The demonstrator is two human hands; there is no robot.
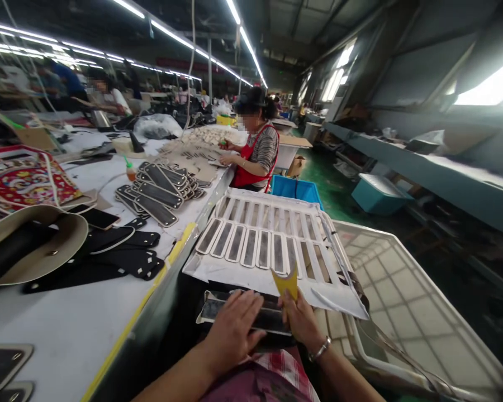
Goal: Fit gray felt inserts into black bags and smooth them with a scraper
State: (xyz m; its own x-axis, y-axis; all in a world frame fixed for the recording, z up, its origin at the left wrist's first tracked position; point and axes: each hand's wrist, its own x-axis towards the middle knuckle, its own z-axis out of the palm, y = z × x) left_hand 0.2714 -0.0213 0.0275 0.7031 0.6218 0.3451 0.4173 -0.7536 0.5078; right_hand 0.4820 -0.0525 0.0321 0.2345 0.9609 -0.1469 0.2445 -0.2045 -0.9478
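Observation:
My left hand (233, 325) lies flat, fingers spread, on a dark strip with a pale border (272, 318) that rests across my lap. My right hand (300, 319) is closed on a small yellow scraper (287, 283) that stands up above the strip's right part. Just beyond the hands a white tray (218, 272) holds two rows of several similar bordered strips (251, 245) laid side by side.
A long white worktable (67, 329) on my left carries black leather pieces (121, 251), a stack of bordered strips (161, 190) and a patterned bag (23, 178). A person in a red apron (257, 148) works farther along. Empty white trays (406, 301) sit right; blue bins (295, 188) behind.

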